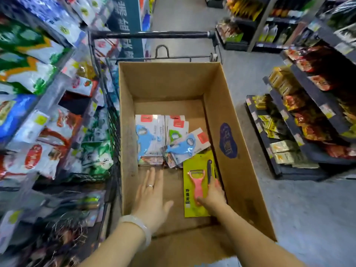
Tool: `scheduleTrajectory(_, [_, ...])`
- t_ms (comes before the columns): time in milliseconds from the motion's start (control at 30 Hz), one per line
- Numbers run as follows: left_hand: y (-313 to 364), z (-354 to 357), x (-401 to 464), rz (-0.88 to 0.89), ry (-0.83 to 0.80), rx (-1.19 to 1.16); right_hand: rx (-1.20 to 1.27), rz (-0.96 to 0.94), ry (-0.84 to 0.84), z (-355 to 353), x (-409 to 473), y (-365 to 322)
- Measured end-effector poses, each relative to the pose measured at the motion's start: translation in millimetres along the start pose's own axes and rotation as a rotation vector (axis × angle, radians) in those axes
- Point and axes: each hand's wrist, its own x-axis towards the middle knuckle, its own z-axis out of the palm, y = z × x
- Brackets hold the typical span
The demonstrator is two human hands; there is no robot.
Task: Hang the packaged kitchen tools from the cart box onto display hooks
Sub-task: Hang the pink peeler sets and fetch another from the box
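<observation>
Dark store shelves (pixel 316 97) crowded with glossy, blurred packets flank a grey floor aisle on both sides, the left ones pressing close against a black wire shopping cart (pixel 107 105) whose handle bar crosses the top of the view. Inside the cart sits a tall, open brown corrugated cardboard box (pixel 229 116) with a dark blue oval print on its right wall; its high walls hem in everything at the bottom. On the box floor lies a loose heap of white-carded blister packs holding blue and green plastic kitchen tools (pixel 163 139), overlapping so that the lower ones are mostly hidden. Just in front of them, along the right wall, lies a yellow-green card pack with a pink peeler (pixel 194 182) and a dark slim tool. The right hand (pixel 213 195) grips this pack's lower edge, thumb on the peeler handle, fingers tucked behind. The left hand (pixel 152 195), wearing a ring and a pale bangle, hovers with fingers straight and spread, holding nothing.
</observation>
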Motion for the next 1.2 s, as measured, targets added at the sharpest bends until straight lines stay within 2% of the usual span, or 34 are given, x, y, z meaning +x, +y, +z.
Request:
scheduleTrajectory(200, [2,20,31,-0.085,-0.022,-0.036,0.013,0.083,0.079,8,45,-8])
scheduleTrajectory(433, [9,20,47,-0.129,-0.019,-0.054,0.255,0.197,0.085,13,37,1])
scheduleTrajectory(567, [16,17,47,-0.125,-0.075,-0.084,0.396,0.09,0.106,-5,12,1])
scheduleTrajectory(700, [22,13,44,-0.105,-0.086,-0.241,0.498,-0.148,0.114,-40,-13,-31])
scheduleTrajectory(800, [26,4,45,-0.047,0.04,-0.545,0.536,-0.3,0.072,-57,-28,-69])
scheduleTrajectory(867, [25,-4,46,-0.147,0.232,-0.698,0.557,-0.414,0.043,-65,-37,-87])
scheduleTrajectory(967, [10,-18,48,-0.312,0.423,-0.821,0.675,-0.538,-0.127,-72,-44,-102])
scheduleTrajectory(1033, [-2,-23,46,-0.338,0.489,-0.859,0.794,-0.494,-0.2,-66,-36,-100])
scheduleTrajectory(1067, [-5,-25,46,-0.342,0.51,-0.86,0.777,-0.454,-0.137,-57,-26,-92])
scheduleTrajectory(1133, [-6,-25,44,-0.345,0.517,-0.849,0.556,-0.237,0.027,-31,2,-62])
scheduleTrajectory(1200, [-5,-23,43,-0.342,0.517,-0.855,0.31,0.046,0.005,-8,24,-25])
